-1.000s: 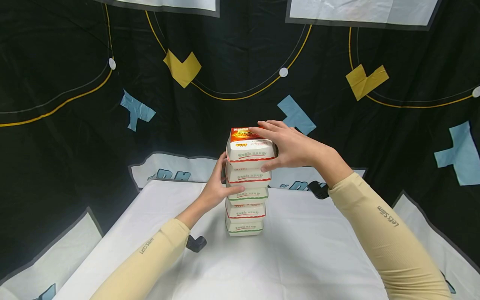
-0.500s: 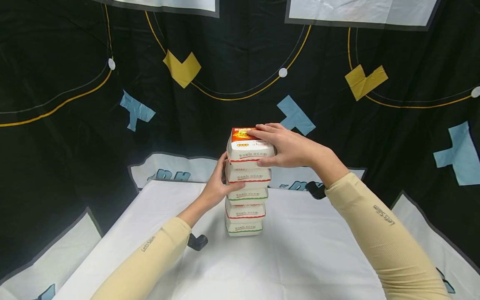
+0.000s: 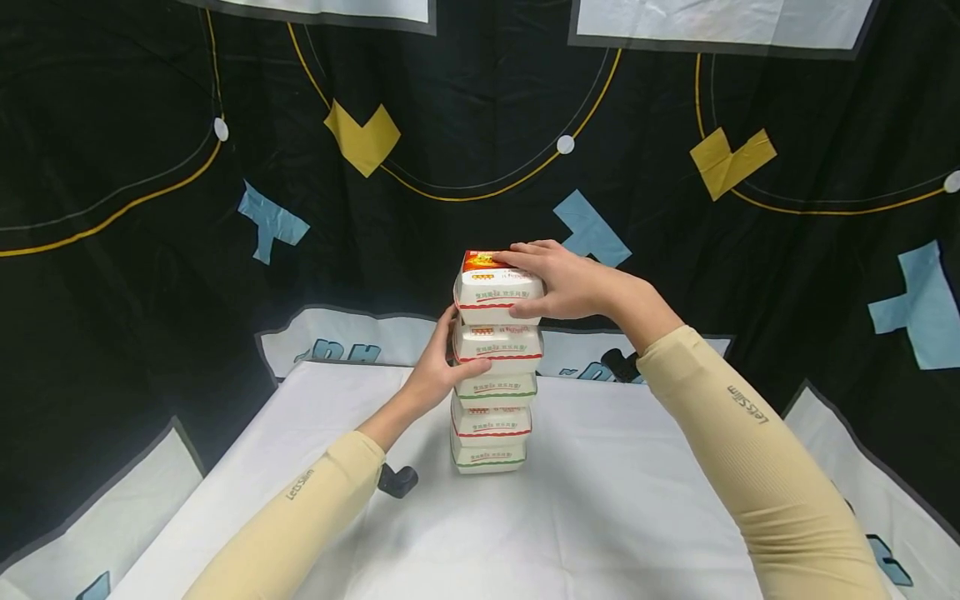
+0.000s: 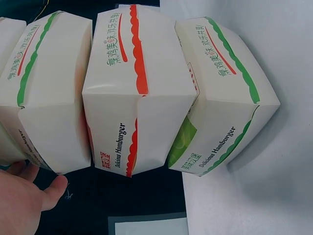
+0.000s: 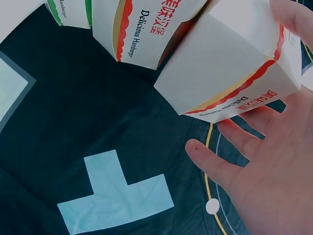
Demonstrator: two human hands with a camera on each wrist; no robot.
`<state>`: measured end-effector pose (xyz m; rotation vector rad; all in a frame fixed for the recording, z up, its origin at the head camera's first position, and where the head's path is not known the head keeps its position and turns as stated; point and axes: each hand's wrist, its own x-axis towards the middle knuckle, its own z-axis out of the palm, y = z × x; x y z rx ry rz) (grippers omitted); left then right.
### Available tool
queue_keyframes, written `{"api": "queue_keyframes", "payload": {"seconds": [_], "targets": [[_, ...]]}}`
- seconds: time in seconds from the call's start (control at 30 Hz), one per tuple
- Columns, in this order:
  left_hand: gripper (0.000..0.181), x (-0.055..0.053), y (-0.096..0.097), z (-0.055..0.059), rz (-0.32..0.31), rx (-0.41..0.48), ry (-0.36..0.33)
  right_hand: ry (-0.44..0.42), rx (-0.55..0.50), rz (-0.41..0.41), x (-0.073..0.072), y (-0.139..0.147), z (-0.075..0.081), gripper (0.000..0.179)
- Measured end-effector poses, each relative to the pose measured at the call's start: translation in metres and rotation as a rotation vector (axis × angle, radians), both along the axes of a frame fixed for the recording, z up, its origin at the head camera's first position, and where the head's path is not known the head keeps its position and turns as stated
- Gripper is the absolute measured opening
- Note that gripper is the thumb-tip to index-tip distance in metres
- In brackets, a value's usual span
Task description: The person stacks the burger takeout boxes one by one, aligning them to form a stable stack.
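Several white hamburger boxes stand in one upright column. My right hand [image 3: 573,283] grips the top box [image 3: 491,292], thumb on its front and fingers over the red printed lid. In the right wrist view this box [image 5: 230,58] tilts against the one below, with a narrow wedge between them. My left hand [image 3: 433,371] holds the column from the left, its thumb across the front where the second box [image 3: 506,343] meets the green-striped third box [image 3: 510,387]. Its other fingers are partly hidden behind. The lowest box [image 3: 487,458] sits on the table.
A white-covered table [image 3: 615,500] spreads beneath the column. Behind hangs a black cloth [image 3: 465,100] with yellow and blue patches, and a white printed strip [image 3: 348,337] runs along the table's far edge. Black wrist mounts [image 3: 397,481] stick out beside the forearms.
The top box has risen a little in my right hand, showing more of the second box's upper face. My right arm has shifted slightly left and up; my left hand has barely moved.
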<state>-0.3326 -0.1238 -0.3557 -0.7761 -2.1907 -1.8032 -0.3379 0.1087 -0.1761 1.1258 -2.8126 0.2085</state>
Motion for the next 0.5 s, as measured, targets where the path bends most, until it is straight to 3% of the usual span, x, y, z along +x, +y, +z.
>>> {"api": "queue_keyframes", "payload": {"seconds": [0.5], "targets": [[0.095, -0.0023, -0.0009, 0.0, -0.001, 0.008, -0.028, -0.031, -0.011, -0.028, -0.0067, -0.0047, 0.0009, 0.086]]}}
